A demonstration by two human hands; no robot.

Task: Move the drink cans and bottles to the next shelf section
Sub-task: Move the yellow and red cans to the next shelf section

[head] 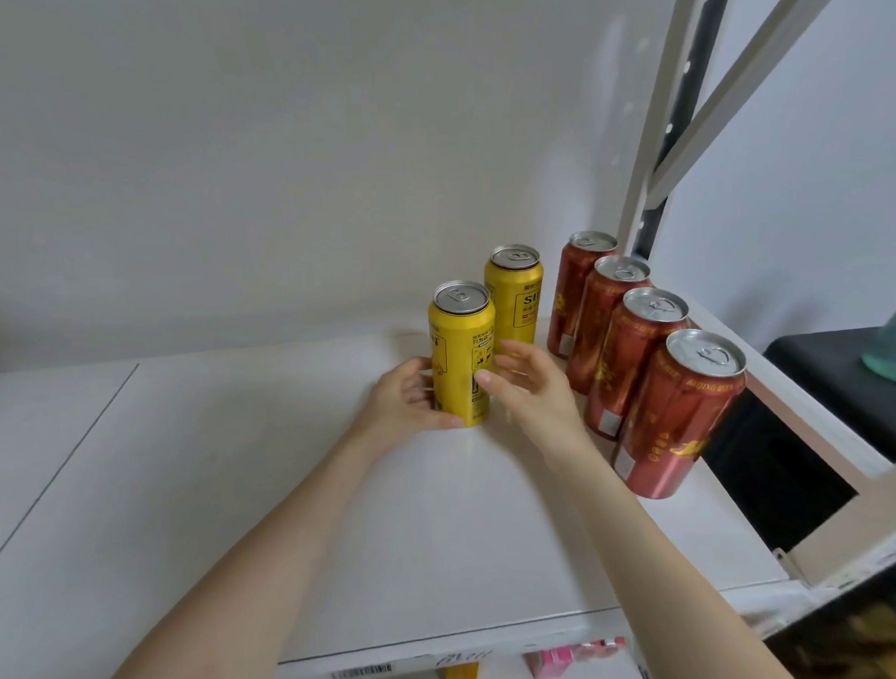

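**Fig.** Head view: take-up of a yellow can from a white shelf [238, 499].

**(a) Position.** The front can [461, 354] is stood upright near the shelf's middle, w/ the rear can [515, 296] close behind and to its right. Four red cans [634, 363] are lined front-to-back along the right edge, next to the post [639, 205]. None of them is touched.

**(b) Hands.** The left hand [407, 401] is wrapped round the front can's lower half, w/ fingers curled behind its left side and the thumb laid across the front near the base. The right hand [529, 387] is held spread and relaxed just beside the can's right side. One fingertip appears to meet the label, but contact cannot be confirmed.

**(c) Handling.** The lid appears sealed, so the can is judged full, i.e. fairly heavy for its size. The wall is thin metal: stiff under a light grip while sealed, but dented by a hard squeeze. The printed skin is smooth and prob. slippery (more so if damp, which can't be told here). A hold round mid-body is advised, approx. at the centre of mass, rather than at the base, where a tall can is easily tipped. Lid and rim are best left alone.
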